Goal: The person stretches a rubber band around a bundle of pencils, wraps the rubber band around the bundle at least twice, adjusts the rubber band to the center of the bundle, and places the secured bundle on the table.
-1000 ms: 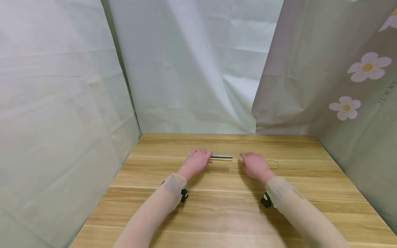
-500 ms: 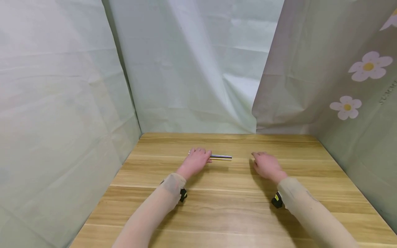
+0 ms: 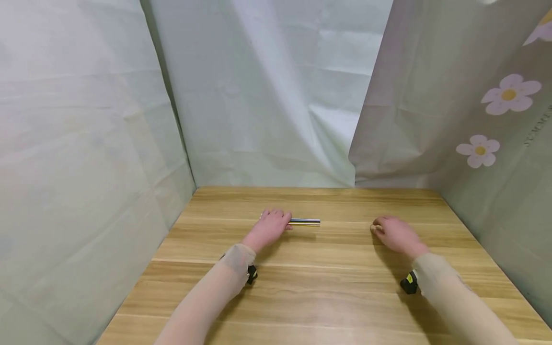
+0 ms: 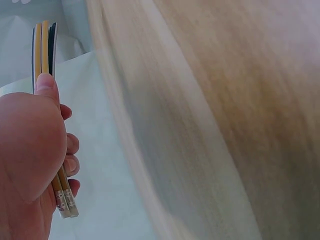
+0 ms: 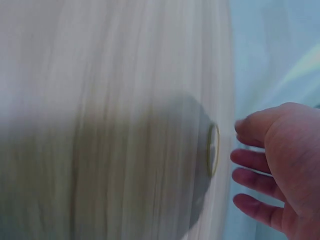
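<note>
Left hand [image 3: 268, 228] grips; right hand [image 3: 398, 235] hovers, relaxed.

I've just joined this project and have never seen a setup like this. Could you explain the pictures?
There is no machine here: the left grip and right grip are simply a person's bare hands. The head view comes from a camera worn on the head, looking forward and down; each wrist view comes from a camera on that wrist. The left grip is curled around a bundle of slim, pencil-like sticks. On the wooden table lies a thin yellowish loop, possibly a rubber band. The right grip is close to it, not holding it.
</note>
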Available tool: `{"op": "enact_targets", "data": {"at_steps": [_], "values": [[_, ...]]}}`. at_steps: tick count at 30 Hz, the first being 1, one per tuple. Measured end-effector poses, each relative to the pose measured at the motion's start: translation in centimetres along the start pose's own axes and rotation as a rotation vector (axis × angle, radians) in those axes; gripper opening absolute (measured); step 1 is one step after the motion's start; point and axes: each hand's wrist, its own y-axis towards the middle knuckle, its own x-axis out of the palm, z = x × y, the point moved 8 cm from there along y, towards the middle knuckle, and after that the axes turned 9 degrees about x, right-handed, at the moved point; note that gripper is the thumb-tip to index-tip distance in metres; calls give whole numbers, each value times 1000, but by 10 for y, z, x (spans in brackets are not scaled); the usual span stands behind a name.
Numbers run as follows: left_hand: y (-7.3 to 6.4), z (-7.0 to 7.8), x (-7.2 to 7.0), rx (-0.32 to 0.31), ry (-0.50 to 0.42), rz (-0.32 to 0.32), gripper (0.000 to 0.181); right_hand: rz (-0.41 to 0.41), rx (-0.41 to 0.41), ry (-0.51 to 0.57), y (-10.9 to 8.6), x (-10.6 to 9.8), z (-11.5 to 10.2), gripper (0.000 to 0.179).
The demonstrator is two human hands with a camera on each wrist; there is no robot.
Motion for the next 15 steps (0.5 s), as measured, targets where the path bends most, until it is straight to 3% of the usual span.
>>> {"op": "enact_targets", "data": {"at_steps": [6, 15], "values": [[-3, 0, 1, -2, -10, 3, 28, -23, 6, 26, -10, -6, 18, 16], [-3, 2, 1, 10, -36, 8, 27, -42, 20, 30, -13, 1, 33, 9]]}}
